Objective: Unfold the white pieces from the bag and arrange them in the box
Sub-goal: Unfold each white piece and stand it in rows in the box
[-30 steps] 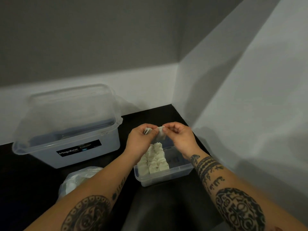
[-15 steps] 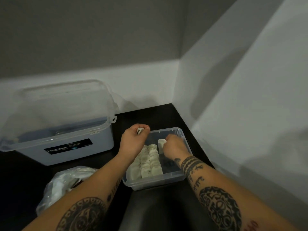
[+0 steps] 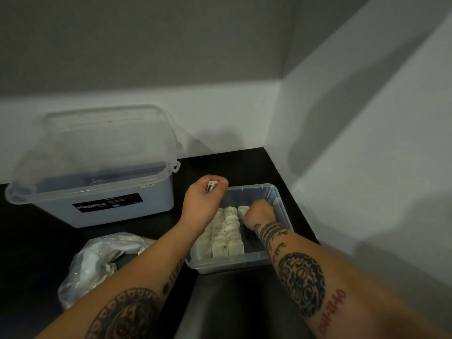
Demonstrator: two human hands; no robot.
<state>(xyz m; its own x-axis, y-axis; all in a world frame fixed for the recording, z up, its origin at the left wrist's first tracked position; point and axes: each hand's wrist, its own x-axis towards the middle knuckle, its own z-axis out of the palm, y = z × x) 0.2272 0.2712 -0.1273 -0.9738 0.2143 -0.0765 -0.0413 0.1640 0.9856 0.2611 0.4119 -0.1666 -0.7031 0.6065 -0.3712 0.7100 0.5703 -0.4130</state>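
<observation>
White piece [image 3: 242,211] | earlier held up above box [image 3: 232,264], now set inside at far end of rows [image 3: 225,231] | right grip [image 3: 260,214] curled on it | left grip [image 3: 203,200] pinches folded scrap [image 3: 211,185] | one more placed

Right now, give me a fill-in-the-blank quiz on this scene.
The right hand holds a white piece inside the small clear plastic ____.
The left hand pinches a folded white piece over that container's far ____ corner.
The black label on the large pale-blue lidded plastic tub reads ____.
Missing: box; left; Megabox.
</observation>
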